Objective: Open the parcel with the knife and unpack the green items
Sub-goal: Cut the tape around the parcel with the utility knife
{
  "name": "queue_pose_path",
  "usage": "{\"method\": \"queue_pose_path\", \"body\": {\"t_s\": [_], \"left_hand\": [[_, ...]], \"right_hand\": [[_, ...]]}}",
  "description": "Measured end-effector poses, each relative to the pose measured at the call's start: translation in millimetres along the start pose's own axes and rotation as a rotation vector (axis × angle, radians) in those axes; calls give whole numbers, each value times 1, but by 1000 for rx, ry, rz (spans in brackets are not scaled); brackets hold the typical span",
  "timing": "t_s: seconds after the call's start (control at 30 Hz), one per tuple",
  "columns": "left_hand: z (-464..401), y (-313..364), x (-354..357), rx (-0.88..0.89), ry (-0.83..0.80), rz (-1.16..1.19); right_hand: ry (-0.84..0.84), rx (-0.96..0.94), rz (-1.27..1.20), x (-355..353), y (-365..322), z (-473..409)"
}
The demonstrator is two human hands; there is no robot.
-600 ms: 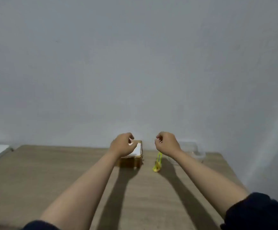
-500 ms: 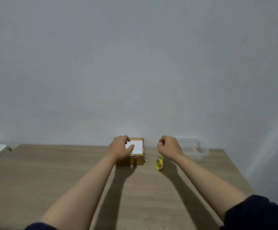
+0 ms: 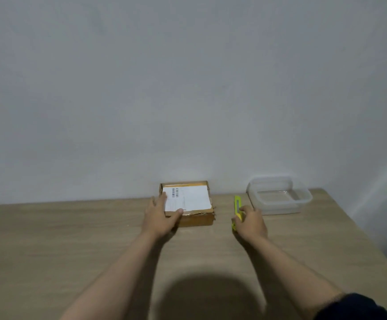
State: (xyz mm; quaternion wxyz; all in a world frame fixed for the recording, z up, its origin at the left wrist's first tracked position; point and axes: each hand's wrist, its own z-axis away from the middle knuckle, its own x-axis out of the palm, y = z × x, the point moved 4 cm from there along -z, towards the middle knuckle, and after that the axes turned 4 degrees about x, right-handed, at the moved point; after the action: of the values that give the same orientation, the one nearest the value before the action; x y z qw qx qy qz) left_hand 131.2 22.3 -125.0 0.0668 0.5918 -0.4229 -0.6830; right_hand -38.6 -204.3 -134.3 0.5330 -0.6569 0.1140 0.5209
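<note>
A flat brown cardboard parcel (image 3: 196, 219) with a white shipping label lies at the far middle of the wooden table, still taped shut. My left hand (image 3: 159, 217) rests on its near-left corner, thumb on the label's edge and fingers spread down its left side. A yellow-green utility knife (image 3: 237, 205) lies on the table to the right of the parcel, pointing away from me. My right hand (image 3: 250, 224) covers the knife's near end with fingers curled over the handle. The knife is still flat on the table. No green items are in sight.
A clear plastic container (image 3: 280, 195) without a lid stands right of the knife, near the wall. The wooden table (image 3: 72, 239) stretches wide to the left and toward me. Its right edge drops off beyond the container. A grey wall backs the table.
Both hands were raised with curled fingers above the parcel and knife. Now the left has come down onto the parcel's corner and the right onto the knife's handle. The view has tilted down.
</note>
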Motion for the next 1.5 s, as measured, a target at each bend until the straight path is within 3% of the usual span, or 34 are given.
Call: {"method": "queue_pose_path", "body": {"t_s": [0.17,0.47,0.63,0.97,1.23,1.5], "left_hand": [[-9,-11,17,-35,-92,205],[-10,-19,23,10,-55,314],[-14,-33,29,-37,-24,390],[-15,-28,25,-10,-7,517],[-12,-27,24,-1,19,493],[2,-22,13,-46,2,382]], "right_hand": [[-1,64,57,16,1,-7],[-86,168,-222,9,-3,-15],[-117,13,-490,-4,-39,8],[-165,-228,-325,34,-86,-10],[-354,-239,-401,57,-81,-12],[-343,-243,-418,48,-81,2]]}}
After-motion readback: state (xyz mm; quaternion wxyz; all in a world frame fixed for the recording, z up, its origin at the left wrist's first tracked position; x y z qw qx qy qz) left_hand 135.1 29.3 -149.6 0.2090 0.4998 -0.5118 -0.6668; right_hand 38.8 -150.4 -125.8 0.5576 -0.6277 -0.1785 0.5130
